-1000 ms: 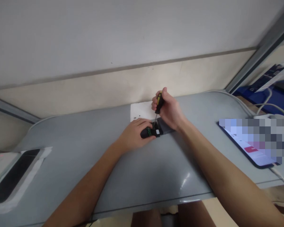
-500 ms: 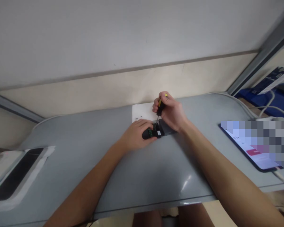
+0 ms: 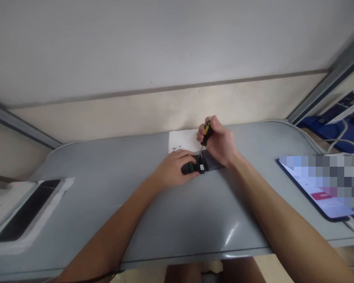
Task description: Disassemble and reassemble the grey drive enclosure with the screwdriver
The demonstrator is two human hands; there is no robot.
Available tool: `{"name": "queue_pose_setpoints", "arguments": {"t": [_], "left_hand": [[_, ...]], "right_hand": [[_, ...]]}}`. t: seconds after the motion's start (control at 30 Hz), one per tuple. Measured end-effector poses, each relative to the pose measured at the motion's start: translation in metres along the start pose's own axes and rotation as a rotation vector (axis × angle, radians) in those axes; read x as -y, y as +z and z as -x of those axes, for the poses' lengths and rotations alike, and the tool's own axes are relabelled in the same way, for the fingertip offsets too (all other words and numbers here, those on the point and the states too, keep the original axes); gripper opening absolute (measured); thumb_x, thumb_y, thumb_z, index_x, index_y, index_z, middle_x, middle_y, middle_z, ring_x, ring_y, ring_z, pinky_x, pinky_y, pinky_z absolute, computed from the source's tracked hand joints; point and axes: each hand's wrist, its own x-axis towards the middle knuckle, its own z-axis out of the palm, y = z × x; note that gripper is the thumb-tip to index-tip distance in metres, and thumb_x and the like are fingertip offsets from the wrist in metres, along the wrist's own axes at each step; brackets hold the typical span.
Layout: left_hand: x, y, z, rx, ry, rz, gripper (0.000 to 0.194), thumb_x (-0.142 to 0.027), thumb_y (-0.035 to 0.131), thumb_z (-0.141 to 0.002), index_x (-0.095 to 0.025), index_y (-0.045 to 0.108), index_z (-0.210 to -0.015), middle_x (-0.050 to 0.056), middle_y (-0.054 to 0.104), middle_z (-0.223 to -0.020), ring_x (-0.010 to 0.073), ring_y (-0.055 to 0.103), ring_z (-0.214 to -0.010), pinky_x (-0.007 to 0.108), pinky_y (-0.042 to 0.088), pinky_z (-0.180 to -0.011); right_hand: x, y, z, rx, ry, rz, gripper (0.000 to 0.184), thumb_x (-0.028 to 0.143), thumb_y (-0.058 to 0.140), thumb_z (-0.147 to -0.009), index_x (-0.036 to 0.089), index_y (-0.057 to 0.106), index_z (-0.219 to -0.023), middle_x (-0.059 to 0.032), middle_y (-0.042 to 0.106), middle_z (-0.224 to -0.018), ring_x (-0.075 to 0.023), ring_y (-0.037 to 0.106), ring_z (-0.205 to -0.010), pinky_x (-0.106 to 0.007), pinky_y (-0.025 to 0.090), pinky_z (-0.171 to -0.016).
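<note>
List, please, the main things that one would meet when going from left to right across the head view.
Dark phone-like slab → left hand → black device with a green part → right hand → lit screen.

Grey tabletop [image 3: 179, 220] here, spreading wide on both sides of the fingers! A black device [image 3: 187, 169] sits under the left fingers [image 3: 185, 154], a dark flat panel [image 3: 215, 165] just right of them, a white sheet [image 3: 179, 138] right behind. Well right of the right fingers [image 3: 201, 130], a lit tablet [image 3: 308, 186]; far left of the left ones, white backing [image 3: 58, 195] under a black slab [image 3: 28, 214].
</note>
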Motion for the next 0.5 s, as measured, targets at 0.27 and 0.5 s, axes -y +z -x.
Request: {"name": "queue_pose_setpoints", "arguments": {"t": [0.27,0.5], "left_hand": [[-0.006,-0.003,-0.001,0.028,-0.081,0.005,0.026,-0.033,0.079,-0.087,-0.024,0.064,-0.105,0.005,0.072,-0.112,0.0267,0.067,-0.107,0.045,0.052,-0.097],[-0.008,-0.003,-0.001,0.046,-0.149,-0.007,0.039,-0.038,0.074,-0.090,-0.024,0.059,-0.123,0.008,0.071,-0.121,0.0301,0.065,-0.114,0.049,0.050,-0.100]], "right_hand": [[-0.003,0.000,-0.002,0.020,0.032,-0.023,0.053,0.078,0.051,-0.092,0.026,0.059,-0.091,0.0041,0.042,-0.065,-0.0118,0.038,-0.053,-0.027,0.041,-0.053],[-0.003,0.009,0.000,-0.035,0.001,0.035,0.056,0.082,0.050,-0.090,0.026,0.053,-0.083,0.0046,0.039,-0.063,-0.0114,0.034,-0.051,-0.028,0.038,-0.050]]}}
